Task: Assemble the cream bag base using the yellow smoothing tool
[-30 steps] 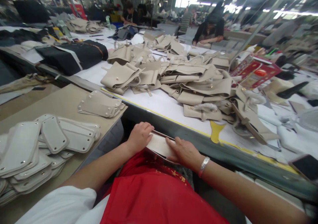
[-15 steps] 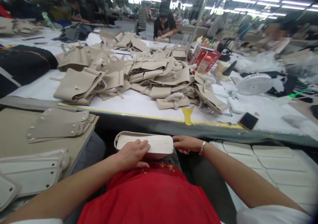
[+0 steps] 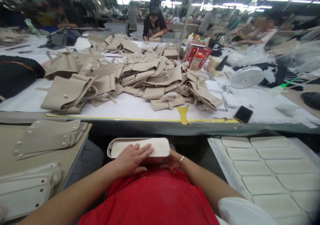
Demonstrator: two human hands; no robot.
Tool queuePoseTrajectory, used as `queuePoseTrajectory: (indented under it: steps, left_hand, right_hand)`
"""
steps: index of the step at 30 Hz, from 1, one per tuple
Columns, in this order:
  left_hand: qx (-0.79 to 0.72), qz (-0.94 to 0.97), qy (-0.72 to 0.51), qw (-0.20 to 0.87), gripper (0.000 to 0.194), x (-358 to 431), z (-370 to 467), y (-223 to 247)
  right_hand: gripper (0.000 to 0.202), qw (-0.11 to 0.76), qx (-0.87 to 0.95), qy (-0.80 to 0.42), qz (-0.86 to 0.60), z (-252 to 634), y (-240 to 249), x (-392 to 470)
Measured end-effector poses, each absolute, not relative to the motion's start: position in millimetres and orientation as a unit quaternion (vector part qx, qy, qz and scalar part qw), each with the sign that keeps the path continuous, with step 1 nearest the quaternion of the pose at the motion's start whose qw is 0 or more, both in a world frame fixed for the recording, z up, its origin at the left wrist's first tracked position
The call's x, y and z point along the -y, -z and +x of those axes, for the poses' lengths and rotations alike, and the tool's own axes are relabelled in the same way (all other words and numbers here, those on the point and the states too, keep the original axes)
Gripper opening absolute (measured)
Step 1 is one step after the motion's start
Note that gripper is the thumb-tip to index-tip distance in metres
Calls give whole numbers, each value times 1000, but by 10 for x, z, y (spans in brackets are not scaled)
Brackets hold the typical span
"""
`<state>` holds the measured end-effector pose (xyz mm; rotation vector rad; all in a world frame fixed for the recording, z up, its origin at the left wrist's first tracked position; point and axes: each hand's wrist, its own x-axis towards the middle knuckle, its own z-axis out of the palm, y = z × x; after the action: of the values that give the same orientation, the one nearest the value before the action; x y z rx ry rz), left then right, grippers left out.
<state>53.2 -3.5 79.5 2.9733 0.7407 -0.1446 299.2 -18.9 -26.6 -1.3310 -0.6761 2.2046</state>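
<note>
The right hand [image 3: 175,158] has just shifted from the end of the white-topped box [image 3: 160,145] to lower down by its near right corner, closer to the red apron [image 3: 150,198]. The box seems to be steadied from that end and from above. It lies low over the lap, just short of the tabletop [image 3: 135,109], its white face upward and a thin rim standing up around the left end.

The left hand [image 3: 131,159] rests on the white face, fingers slightly spread, thumb toward the apron, hiding part of the box. The right fingers are mostly out of sight behind the corner, so I cannot tell whether they pinch it.

Beyond, a heap of beige bag pieces [image 3: 163,75] fills the middle, with a yellow piece [image 3: 183,114] and a phone [image 3: 243,114] near the edge. White panels [image 3: 265,168] lie in rows at the right; studded beige panels [image 3: 48,135] lie at the left. The tabletop's edge limits room just beyond the box.
</note>
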Motion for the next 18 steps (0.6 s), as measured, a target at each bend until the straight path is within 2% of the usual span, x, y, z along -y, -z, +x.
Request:
queuePoseTrajectory:
  steps: [5,10,15,18]
  left_hand:
    - [-241,966,61,73,72,16,540,-815]
    - [-231,967,59,87,57,-64,551,-761]
    - [-220,971,64,73,45,-130,544,-750]
    - [-209,972,72,76,44,-160,531,-811]
  right_hand:
    - [56,345,204,-798,-449,2715,403,154]
    - [46,431,116,-805,-392,2970,368,254]
    - [35,369,79,-831,-409,3003,420,263]
    - [29,325,153,-823,-441,2894,335,164]
